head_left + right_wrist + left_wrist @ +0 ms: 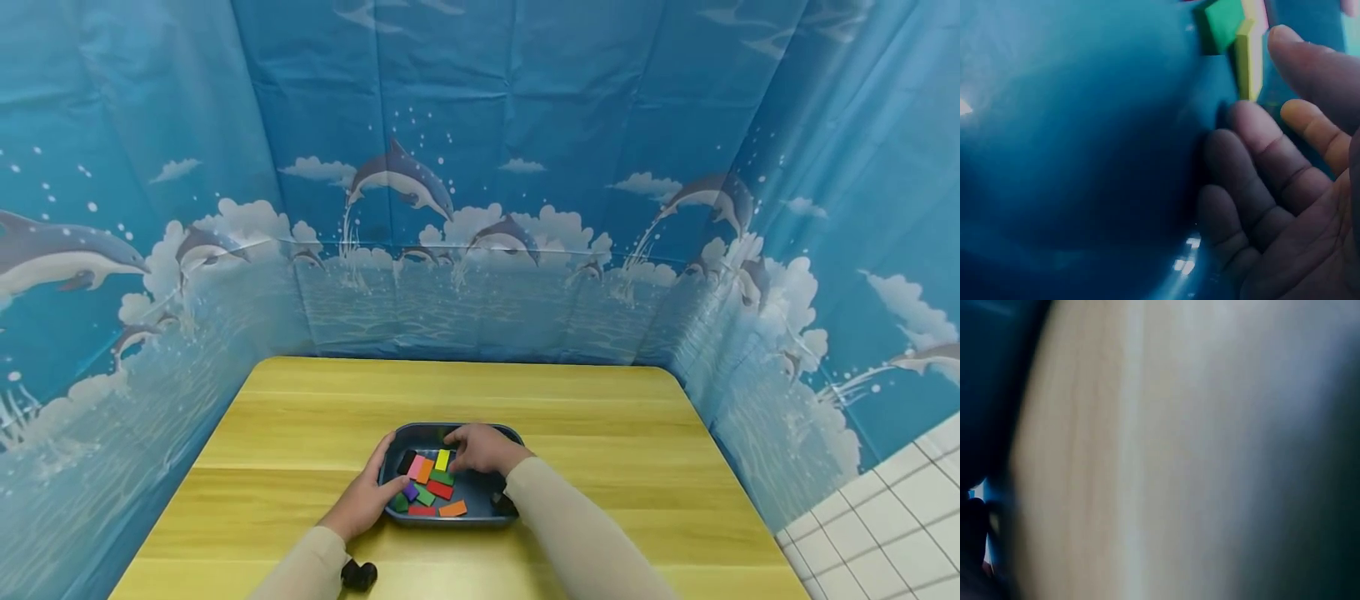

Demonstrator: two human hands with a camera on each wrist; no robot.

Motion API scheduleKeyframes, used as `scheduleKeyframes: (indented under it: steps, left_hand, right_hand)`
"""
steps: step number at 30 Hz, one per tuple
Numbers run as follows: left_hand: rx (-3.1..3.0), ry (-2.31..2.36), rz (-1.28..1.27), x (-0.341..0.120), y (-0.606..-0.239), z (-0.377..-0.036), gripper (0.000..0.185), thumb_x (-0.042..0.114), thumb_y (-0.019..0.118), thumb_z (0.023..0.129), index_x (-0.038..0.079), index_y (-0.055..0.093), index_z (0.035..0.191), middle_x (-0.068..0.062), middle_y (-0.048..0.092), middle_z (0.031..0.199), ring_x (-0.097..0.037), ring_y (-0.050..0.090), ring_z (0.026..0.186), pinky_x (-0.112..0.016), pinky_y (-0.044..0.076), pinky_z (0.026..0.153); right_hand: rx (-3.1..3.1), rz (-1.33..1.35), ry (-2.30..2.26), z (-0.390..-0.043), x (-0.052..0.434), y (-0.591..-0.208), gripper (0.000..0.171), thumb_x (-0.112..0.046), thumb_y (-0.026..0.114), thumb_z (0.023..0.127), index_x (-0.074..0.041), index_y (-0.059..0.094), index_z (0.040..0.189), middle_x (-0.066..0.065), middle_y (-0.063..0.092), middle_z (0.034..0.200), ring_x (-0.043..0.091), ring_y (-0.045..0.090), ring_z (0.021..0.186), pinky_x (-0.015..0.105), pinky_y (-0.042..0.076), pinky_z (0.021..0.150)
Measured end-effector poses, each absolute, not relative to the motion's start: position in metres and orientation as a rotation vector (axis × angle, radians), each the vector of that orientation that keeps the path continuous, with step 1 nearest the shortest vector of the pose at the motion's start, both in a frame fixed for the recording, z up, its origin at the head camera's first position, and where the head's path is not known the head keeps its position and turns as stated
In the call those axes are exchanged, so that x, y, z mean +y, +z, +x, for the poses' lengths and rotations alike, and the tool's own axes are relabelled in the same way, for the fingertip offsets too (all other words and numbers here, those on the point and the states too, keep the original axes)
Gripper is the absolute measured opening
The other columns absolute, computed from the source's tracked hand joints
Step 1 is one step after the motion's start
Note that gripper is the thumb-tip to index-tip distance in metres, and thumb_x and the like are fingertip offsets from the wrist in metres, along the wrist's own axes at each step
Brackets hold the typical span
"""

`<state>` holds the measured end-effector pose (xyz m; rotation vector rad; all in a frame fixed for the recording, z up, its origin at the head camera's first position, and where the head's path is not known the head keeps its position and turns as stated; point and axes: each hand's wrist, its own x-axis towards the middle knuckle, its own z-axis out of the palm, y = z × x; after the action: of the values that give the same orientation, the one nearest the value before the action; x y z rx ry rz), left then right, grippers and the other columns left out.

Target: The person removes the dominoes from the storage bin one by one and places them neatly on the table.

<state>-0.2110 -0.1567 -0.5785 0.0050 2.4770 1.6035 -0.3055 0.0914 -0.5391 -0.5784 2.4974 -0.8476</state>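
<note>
A dark blue tray [483, 492] stands on the table with several coloured rectangular blocks in its left half. My left hand [365, 498] grips the tray's left side, thumb over the rim and fingers along the outer wall. Inside the tray, at its far side, my right hand [489, 450] reaches in with loosely bent fingers, close to a yellow block [442, 460]. In the right wrist view these fingers [1257, 134] hold nothing, their tips right beside the yellow block [1248, 62] and a green block [1221, 25]. Black [407, 462], pink [415, 467] and orange [425, 472] blocks lie side by side.
The yellow wood-grain table [600, 417] extends around the tray. A blue dolphin-print curtain [480, 308] hangs behind and at both sides. White tiles [877, 517] show at the lower right. The left wrist view holds mostly blurred tabletop [1097, 450].
</note>
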Motion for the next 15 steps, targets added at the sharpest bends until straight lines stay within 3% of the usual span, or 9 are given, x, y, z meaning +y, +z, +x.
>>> scheduleKeyframes:
  steps: [9,15]
  left_hand:
    - [2.367,1.727,-0.011,-0.156,-0.583,-0.210,0.081,0.037,0.067,0.104,0.037,0.019,0.169,-0.020,0.036,0.168,-0.046,0.040,0.150,-0.073,0.026,0.122]
    - [2.372,1.724,-0.024,-0.157,-0.580,-0.210,0.080,0.038,0.067,0.103,0.039,0.020,0.168,-0.020,0.036,0.169,-0.048,0.038,0.152,-0.074,0.025,0.122]
  right_hand:
    - [2.531,-0.570,-0.852,-0.304,0.087,-0.559,0.048,-0.021,0.087,0.088,-0.011,0.073,0.133,-0.004,0.065,0.070,0.011,0.056,0.061,0.026,0.048,0.060]
    - [2.542,-0.570,-0.840,-0.304,0.084,-0.561,0.049,-0.023,0.087,0.087,-0.013,0.073,0.133,-0.004,0.062,0.067,0.011,0.054,0.059,0.025,0.046,0.058]
